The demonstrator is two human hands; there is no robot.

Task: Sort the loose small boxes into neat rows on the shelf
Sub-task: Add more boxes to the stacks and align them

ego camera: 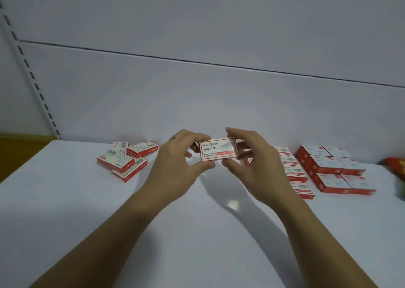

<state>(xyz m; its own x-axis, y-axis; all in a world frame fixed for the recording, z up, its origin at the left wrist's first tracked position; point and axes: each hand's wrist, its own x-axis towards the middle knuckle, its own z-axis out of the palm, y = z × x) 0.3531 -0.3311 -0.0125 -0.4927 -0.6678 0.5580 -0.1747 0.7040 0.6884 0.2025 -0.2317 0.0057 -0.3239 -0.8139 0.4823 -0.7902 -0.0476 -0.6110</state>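
A small red and white staple box (218, 149) is held up above the white shelf (197, 222), its printed face turned toward me. My left hand (177, 156) grips its left end and my right hand (252, 156) grips its right end. A loose pile of several similar boxes (126, 158) lies at the back left of the shelf. Behind my right hand a neat row of the same boxes (295, 171) runs from the back wall toward me, partly hidden by the hand.
A block of stacked red and white boxes (333, 169) stands at the back right. A blurred red and green packet (396, 167) lies at the right edge. The shelf's left edge (24, 163) drops off beside a slotted upright (32, 77).
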